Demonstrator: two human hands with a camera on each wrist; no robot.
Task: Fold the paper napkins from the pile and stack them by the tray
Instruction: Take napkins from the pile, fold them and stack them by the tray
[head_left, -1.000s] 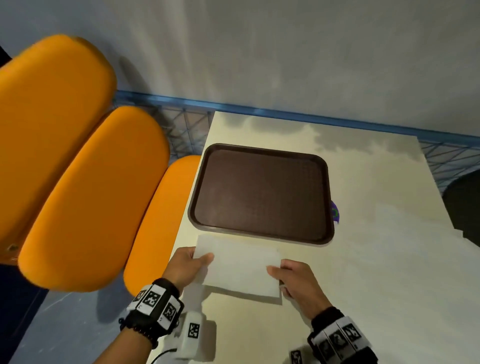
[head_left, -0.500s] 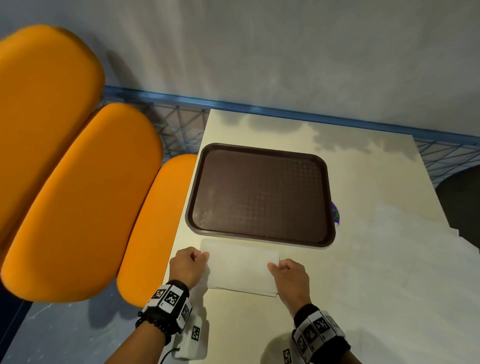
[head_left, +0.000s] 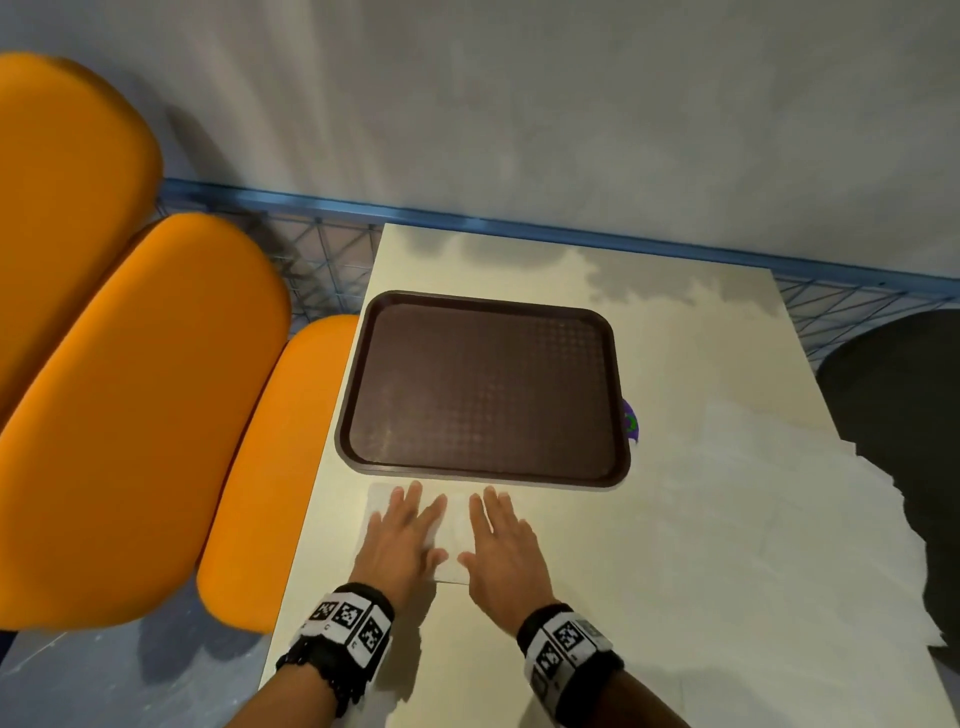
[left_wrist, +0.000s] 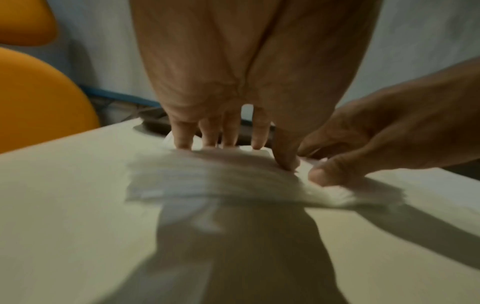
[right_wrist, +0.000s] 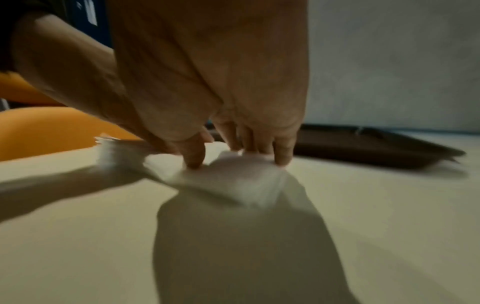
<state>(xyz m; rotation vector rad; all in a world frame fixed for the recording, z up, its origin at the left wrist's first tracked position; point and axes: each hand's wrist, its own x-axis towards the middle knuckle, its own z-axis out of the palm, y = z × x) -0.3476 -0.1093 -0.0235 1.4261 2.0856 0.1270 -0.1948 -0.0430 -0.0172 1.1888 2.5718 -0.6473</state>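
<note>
At the near left corner of the cream table (head_left: 675, 597), just in front of the brown tray (head_left: 483, 387), the folded paper napkin (head_left: 453, 540) lies flat. Both hands are down on it: the left hand (head_left: 397, 540) pressing with fingers straight and spread, the right hand (head_left: 501, 545) likewise, palm down, fingers straight and slightly fanned, nothing pinched. The wrist views are blurred, but fingertips (left_wrist: 183, 142) plainly touch the paper. Along the table's right edge spreads the pile of white napkins (head_left: 810, 519). Orange seats (head_left: 135, 415) stand beside the left edge.
</note>
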